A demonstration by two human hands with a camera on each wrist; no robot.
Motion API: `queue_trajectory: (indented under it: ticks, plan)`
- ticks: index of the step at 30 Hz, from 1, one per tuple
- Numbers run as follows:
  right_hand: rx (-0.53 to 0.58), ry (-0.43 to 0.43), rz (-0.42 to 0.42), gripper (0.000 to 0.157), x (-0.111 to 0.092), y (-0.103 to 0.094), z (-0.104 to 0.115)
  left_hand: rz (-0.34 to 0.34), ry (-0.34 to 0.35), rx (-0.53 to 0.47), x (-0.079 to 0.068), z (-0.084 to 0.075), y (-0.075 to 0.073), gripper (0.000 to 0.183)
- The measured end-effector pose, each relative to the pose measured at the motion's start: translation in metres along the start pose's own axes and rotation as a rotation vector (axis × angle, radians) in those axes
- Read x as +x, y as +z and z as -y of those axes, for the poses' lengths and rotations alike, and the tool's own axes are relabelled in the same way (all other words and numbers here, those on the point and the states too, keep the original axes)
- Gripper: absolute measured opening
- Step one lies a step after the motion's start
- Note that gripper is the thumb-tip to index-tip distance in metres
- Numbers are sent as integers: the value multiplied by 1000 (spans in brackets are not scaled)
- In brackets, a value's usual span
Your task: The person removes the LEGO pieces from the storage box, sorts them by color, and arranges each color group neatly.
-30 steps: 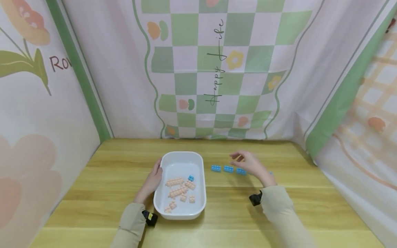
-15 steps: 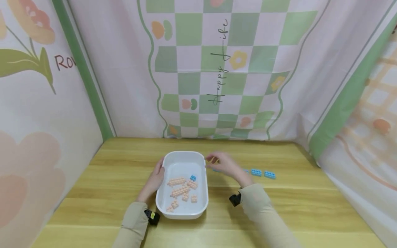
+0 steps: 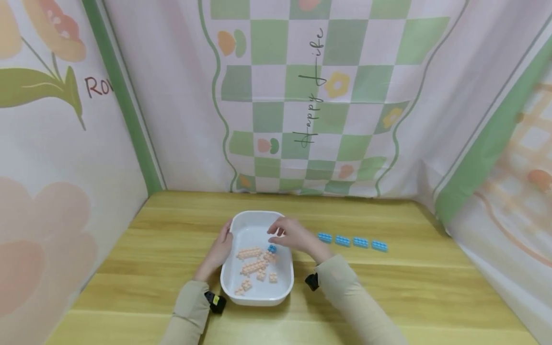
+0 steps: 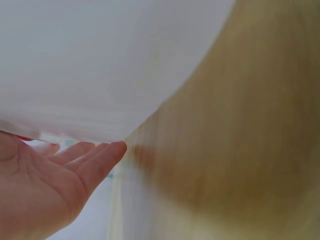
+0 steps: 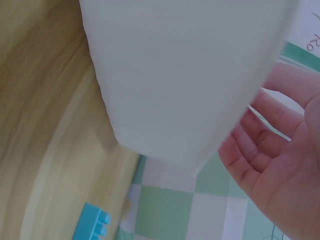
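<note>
A white plastic tub (image 3: pixel 257 302) stands on the table with several peach toy bricks (image 3: pixel 254 266) and one small blue brick (image 3: pixel 272 248) inside. My left hand (image 3: pixel 220 249) rests against the tub's left side. In the left wrist view its fingers (image 4: pixel 102 162) lie fairly straight along the outer wall, under the rim; the thumb is not clearly visible. My right hand (image 3: pixel 294 236) hovers over the tub's right rim, fingers loosely bent above the blue brick. Nothing shows between them, and in the right wrist view the tub wall partly covers the fingertips.
To the tub's right, several blue bricks (image 3: pixel 342 241) lie in a spaced row on the wooden table (image 3: pixel 414 292). A patterned curtain (image 3: pixel 293 163) hangs along the table's back edge, with more printed cloth at both sides.
My right hand has travelled left from above the blue row to over the tub, uncovering the row. My left hand stays at the tub's side. The whole head view has shifted slightly.
</note>
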State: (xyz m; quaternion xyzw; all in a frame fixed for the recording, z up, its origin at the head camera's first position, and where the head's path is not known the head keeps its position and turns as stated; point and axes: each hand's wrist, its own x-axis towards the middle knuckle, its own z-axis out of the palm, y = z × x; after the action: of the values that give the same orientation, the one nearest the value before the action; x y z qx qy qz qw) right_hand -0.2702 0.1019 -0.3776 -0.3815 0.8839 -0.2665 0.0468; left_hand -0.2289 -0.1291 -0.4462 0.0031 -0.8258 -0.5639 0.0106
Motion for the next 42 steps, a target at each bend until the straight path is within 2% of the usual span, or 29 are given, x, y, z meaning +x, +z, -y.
queue_trajectory:
  ticks: [10, 20, 30, 38, 42]
  plan:
    - [-27, 102, 76, 15, 7, 15, -2, 14, -3, 4, 0, 0, 2, 51]
    - [-69, 173, 147, 22, 8, 25, -4, 14, -17, 8, 0, -1, 1, 50]
    - [-278, 130, 150, 24, 10, 36, 0, 19, -11, 13, 0, -2, 0, 51]
    - [-348, 134, 123, 22, 11, 39, 2, 12, -17, 27, 0, -3, 0, 50]
    - [-337, 156, 125, 16, 11, 39, 3, 17, -17, 27, 1, -2, 0, 50]
